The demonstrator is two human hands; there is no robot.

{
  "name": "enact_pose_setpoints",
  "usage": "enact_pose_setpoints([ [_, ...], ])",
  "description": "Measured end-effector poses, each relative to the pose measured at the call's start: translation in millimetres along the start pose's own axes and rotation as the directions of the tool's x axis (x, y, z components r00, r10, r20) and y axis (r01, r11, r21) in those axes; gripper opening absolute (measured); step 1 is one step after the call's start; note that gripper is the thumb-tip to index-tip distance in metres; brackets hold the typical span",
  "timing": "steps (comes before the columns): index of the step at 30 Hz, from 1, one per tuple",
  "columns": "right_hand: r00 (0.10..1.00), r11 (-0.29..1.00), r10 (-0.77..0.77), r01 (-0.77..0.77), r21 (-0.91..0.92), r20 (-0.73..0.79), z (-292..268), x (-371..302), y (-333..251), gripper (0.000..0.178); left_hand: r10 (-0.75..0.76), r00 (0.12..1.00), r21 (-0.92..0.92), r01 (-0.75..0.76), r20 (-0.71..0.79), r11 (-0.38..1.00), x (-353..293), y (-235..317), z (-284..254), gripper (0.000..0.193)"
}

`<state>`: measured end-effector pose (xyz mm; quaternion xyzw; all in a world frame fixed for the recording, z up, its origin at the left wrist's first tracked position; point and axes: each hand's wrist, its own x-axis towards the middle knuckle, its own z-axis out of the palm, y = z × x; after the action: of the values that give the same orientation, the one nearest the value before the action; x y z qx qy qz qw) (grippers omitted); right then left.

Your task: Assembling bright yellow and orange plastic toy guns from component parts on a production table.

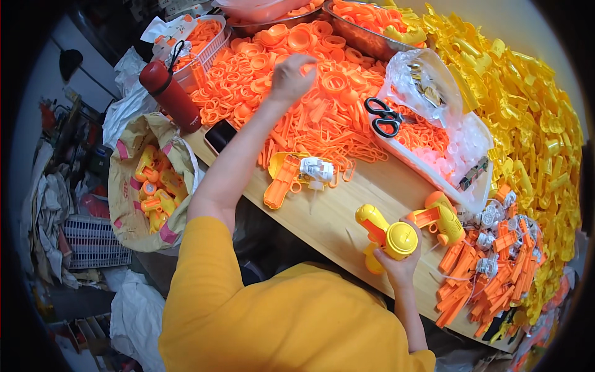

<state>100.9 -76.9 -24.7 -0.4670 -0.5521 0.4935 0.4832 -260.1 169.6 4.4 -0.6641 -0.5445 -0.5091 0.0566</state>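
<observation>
My left hand (290,77) reaches far out onto a heap of orange plastic rings (291,43), fingers curled down among them; what they grip is hidden. My right hand (398,265) holds a yellow and orange toy gun (387,235) upright over the wooden table (334,217). A second toy gun (441,218) lies just right of it. A half-built yellow and orange shell with a white mechanism (299,173) lies on the table between my arms.
A red bottle (170,93) and a phone (220,135) sit at the table's left edge. Scissors (384,116) rest on a white tray (480,195). Yellow parts (527,124) are heaped at right, orange pieces (489,273) near right. A sack of toy guns (152,186) stands left.
</observation>
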Motion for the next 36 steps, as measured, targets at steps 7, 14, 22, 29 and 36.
enact_pose_setpoints([
  [7, 0.999, 0.997, -0.049, 0.048, -0.057, -0.012, 4, -3, -3, 0.076, -0.217, 0.960, 0.545, 0.089, 0.175, 0.833, 11, -68, -19, 0.025],
  [14, 0.998, 0.995, -0.059, 0.056, -0.086, -0.030, 4, -12, 0, 0.075, -0.138, 0.967, 0.345, 0.058, 0.213, 0.937, 7, -47, -22, 0.014],
  [22, 0.994, 0.985, -0.110, 0.105, -0.134, -0.027, 11, -6, 3, 0.077, -0.513, 0.809, -0.724, 0.533, 0.286, 0.438, -16, 64, -28, 0.020],
  [29, 0.933, 0.923, -0.347, 0.322, -0.210, -0.096, 16, 4, 4, 0.063, -0.041, 0.727, -0.565, 0.567, 0.685, 0.599, -86, 237, -10, 0.022],
  [36, 0.933, 0.922, -0.343, 0.312, -0.228, -0.109, 24, 0, -10, 0.052, 0.148, 0.681, -0.512, 0.371, 0.717, 0.775, -121, 261, 10, 0.034],
])
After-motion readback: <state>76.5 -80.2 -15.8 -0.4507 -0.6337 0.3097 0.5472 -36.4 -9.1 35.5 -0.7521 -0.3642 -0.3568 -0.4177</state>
